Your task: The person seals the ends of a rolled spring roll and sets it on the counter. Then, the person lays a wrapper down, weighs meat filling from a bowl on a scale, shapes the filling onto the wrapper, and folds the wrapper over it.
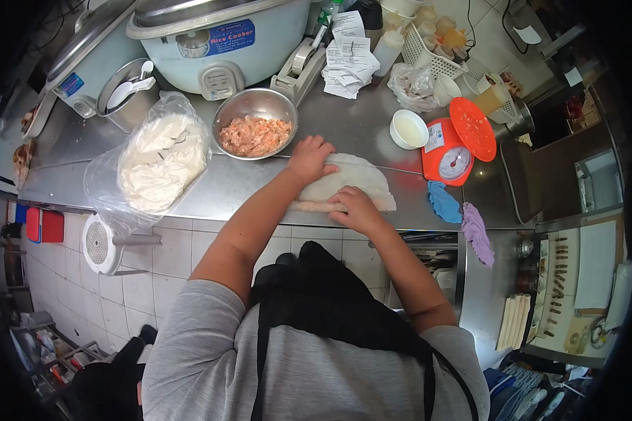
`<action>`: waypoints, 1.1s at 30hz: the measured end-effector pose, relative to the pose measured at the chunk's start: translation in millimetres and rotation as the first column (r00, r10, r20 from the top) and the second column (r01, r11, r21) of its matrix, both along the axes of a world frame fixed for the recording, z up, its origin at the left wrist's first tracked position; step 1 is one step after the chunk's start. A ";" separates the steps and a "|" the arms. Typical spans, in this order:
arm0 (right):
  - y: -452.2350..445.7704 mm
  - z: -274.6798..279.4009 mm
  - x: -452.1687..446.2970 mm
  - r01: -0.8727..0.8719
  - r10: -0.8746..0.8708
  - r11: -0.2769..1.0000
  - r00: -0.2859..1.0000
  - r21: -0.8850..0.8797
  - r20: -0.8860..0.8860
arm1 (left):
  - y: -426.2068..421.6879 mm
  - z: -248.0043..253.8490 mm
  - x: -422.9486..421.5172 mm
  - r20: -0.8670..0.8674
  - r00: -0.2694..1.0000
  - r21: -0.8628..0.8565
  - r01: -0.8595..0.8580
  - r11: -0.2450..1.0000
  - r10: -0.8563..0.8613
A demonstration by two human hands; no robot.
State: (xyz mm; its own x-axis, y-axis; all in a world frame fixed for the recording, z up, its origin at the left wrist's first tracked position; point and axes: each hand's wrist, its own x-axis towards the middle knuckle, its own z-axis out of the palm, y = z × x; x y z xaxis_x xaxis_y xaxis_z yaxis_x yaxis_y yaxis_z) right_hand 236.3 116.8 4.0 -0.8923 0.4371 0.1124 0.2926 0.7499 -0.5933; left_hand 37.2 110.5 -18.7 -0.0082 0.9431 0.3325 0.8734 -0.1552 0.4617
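Observation:
A thin, pale round wrapper sheet (361,177) lies on the steel counter before me, its near edge rolled into a long, thin spring roll (314,206). My right hand (357,209) bends its fingers over the right part of this roll. Farther back, my left hand (312,160) rests at the sheet's upper left edge, thumb and fingers apart. Just beyond that hand stands a steel bowl (268,103) of pinkish minced filling (254,136). Whether more sheets lie beneath the top one, I cannot tell.
Left of the bowl sits a plastic bag of pale, floury stuff (163,165). A rice cooker (221,59) stands behind. Rightward are a white bowl (409,130), an orange scale (446,151), and blue (444,202) and purple cloths (476,233). Several pale rolls (514,323) lie lower right.

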 end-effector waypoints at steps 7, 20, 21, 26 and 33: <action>13.4 13.7 21.6 0.035 -0.037 0.999 0.997 0.027 0.067 | 20.6 16.6 31.6 -0.216 0.967 -0.181 -0.174 0.968 0.134; 13.4 8.2 29.6 0.053 -0.053 0.998 0.998 0.016 0.015 | 30.6 1.9 66.4 -0.122 0.986 -0.069 -0.125 0.990 0.116; 11.3 6.5 29.2 0.054 -0.055 0.998 0.998 0.027 0.017 | 29.4 2.6 66.4 -0.117 0.986 -0.070 -0.125 0.990 0.117; 11.6 4.1 39.1 0.048 -0.047 0.998 0.999 0.042 -0.027 | 29.4 1.1 65.2 -0.104 0.987 -0.047 -0.128 0.991 0.123; 25.3 6.4 69.4 0.127 -0.125 0.992 0.989 -0.019 0.073 | 28.4 3.0 65.7 -0.074 0.989 -0.059 -0.129 0.990 0.124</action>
